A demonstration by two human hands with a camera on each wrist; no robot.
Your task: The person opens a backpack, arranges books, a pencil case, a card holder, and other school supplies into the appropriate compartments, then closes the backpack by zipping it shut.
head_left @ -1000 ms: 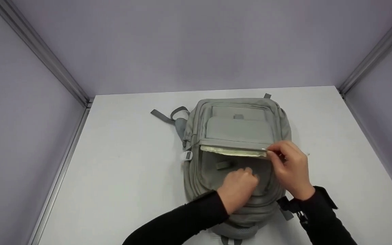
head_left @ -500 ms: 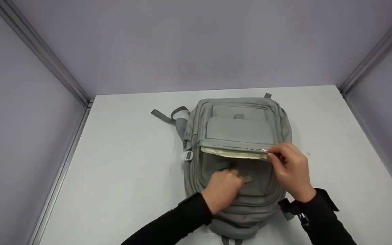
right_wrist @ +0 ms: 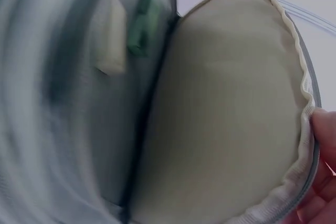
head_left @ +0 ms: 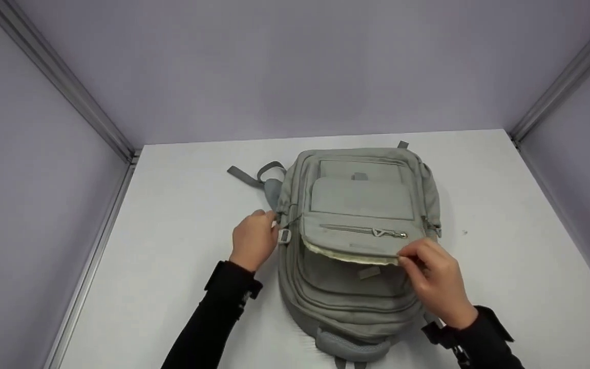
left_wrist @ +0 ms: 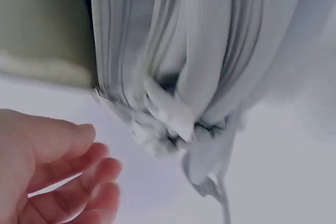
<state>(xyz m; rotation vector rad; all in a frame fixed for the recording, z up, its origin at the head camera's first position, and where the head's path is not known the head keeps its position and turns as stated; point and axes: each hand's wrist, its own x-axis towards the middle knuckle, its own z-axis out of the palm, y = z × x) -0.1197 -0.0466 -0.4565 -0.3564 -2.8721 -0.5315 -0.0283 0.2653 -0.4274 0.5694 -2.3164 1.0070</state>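
A grey-green backpack lies on the white table with its front pocket unzipped. My right hand pinches the lower right edge of the pocket flap, holding it raised. The flap's pale lining faces the right wrist camera. Inside the pocket are a small cream-coloured piece and a small dark green piece, both blurred. My left hand is beside the bag's left edge near the white strap buckle. In the left wrist view its fingers are loosely bent with nothing between them.
A shoulder strap sticks out at the bag's upper left. The padded end of the bag points toward me. Grey walls enclose the white table at the back and both sides.
My left hand has left the pocket and moved to the bag's left edge. My right hand has come lower with the flap, whose zipped outer face now shows.
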